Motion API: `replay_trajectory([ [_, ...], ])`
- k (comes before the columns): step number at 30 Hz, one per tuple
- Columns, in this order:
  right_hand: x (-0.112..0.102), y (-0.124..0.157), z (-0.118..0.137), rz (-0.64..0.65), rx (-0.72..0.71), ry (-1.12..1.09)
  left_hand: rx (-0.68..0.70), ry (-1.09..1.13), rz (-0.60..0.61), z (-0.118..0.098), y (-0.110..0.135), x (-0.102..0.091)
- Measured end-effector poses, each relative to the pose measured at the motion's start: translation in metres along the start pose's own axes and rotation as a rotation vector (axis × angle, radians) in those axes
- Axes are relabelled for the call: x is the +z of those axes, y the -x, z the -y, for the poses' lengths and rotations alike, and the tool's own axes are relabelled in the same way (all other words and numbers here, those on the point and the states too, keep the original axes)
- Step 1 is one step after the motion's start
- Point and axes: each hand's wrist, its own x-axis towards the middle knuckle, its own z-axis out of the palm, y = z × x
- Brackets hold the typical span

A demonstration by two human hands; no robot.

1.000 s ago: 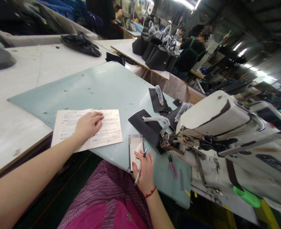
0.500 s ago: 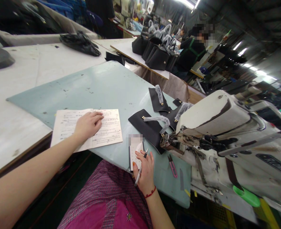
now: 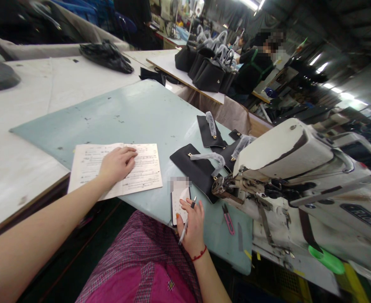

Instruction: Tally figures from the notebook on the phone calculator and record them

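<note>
My left hand point(image 3: 117, 166) lies flat on an open notebook point(image 3: 144, 174) with handwritten lines, its fingers stretched over the right page. A pen point(image 3: 184, 227) rests in my right hand point(image 3: 192, 225), slanting between the fingers with its dark end up. Under those fingertips is a smartphone point(image 3: 177, 204) with a light screen, lying on the pale blue-green tabletop point(image 3: 109, 113). Part of its screen is covered by my fingers. Just beyond the phone sits a black leather bag panel point(image 3: 193, 170) with a plastic-wrapped handle.
A white sewing machine point(image 3: 286, 151) stands at the right. Pink thread snips point(image 3: 228, 221) and a grey blade-like strip point(image 3: 240, 237) lie before it. More black panels point(image 3: 207, 130) are behind. Finished black bags point(image 3: 209, 75) stand on a far table, near a person point(image 3: 256, 67).
The view has shifted very slightly. My left hand stays on the notebook, and my right hand remains over the phone with the pen, its fingers nearly unchanged.
</note>
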Motion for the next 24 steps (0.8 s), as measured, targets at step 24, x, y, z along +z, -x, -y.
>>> replay_trajectory([
  [24,-0.0007,0.0008,-0.0010,-0.007,-0.007,-0.010,0.006,-0.016,-0.002,-0.0012,0.0006,-0.0016],
])
